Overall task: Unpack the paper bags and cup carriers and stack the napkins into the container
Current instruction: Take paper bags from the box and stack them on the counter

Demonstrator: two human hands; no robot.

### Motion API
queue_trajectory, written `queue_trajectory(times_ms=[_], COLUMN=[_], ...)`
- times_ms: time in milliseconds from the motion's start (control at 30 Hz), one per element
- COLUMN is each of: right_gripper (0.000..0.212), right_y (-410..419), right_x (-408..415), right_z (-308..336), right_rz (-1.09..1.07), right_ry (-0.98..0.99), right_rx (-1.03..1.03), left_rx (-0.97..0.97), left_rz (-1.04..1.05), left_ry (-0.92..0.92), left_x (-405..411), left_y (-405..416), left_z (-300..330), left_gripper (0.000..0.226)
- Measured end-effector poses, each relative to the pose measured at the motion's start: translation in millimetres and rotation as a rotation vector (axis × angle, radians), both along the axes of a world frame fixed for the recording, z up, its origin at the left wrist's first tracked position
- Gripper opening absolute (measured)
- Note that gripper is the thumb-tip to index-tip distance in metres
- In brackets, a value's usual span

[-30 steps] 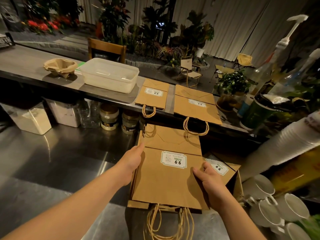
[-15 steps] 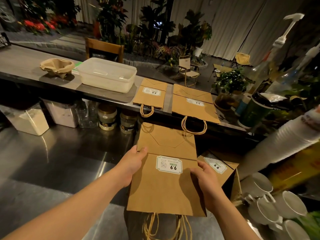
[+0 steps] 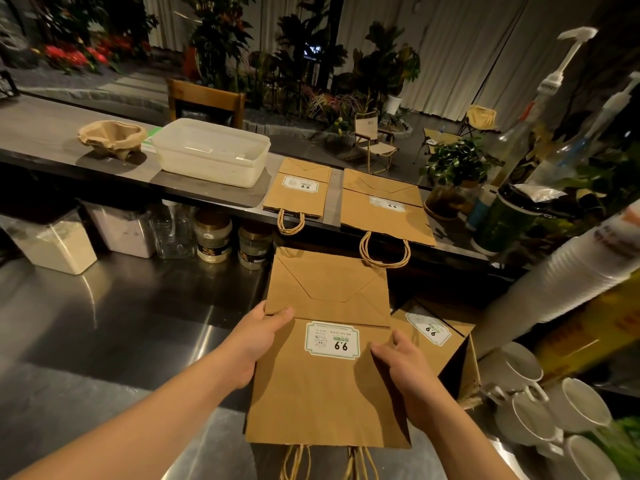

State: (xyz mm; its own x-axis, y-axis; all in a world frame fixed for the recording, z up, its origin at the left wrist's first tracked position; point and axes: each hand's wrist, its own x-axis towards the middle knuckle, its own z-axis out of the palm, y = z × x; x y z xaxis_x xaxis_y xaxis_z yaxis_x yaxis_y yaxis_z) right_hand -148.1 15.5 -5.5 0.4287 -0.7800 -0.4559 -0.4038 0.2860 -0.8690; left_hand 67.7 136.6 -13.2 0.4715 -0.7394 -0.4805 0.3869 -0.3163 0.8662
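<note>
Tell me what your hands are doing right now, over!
Left hand and right hand both gripping flat brown paper bag. White plastic container waiting on long grey counter. Nothing in the way.

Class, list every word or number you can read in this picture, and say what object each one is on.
"9.9": label on the held paper bag, upside down.
"9.9": label on the open bag at its right.
"9.9": label on the left counter bag.
Right counter bag: label digits blurred.
Fine print on labels, jars and cup stack: unreadable.
</note>
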Motion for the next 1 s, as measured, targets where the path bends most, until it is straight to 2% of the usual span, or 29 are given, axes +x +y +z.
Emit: queue_trajectory(times_ms=[400,667,767,833,1000], right_gripper=[0.033,0.028,0.043,0.048,0.053], right_y=[9,9,4,0,-21], right_x=[-12,-13,-20,-23,-31], right_z=[7,20,21,22,42], right_rz=[0.151,0.146,0.147,0.143,0.196], right_ry=[-0.108,-0.213,-0.231,-0.228,-0.173], right_rx=[0.026,-0.050,-0.050,-0.064,-0.128], left_rx=[-0.124,-0.247,-0.296,-0.310,-0.350], left_rz=[0.045,0.110,0.184,0.196,0.187], left_ry=[0.069,-0.043,-0.002,0.009,0.056], left_x=[-13,-13,-10,-8,0], left_y=[24,20,12,5,-10], left_z=[3,31,43,48,65], left_gripper=[0.036,0.052,0.055,0.053,0.030])
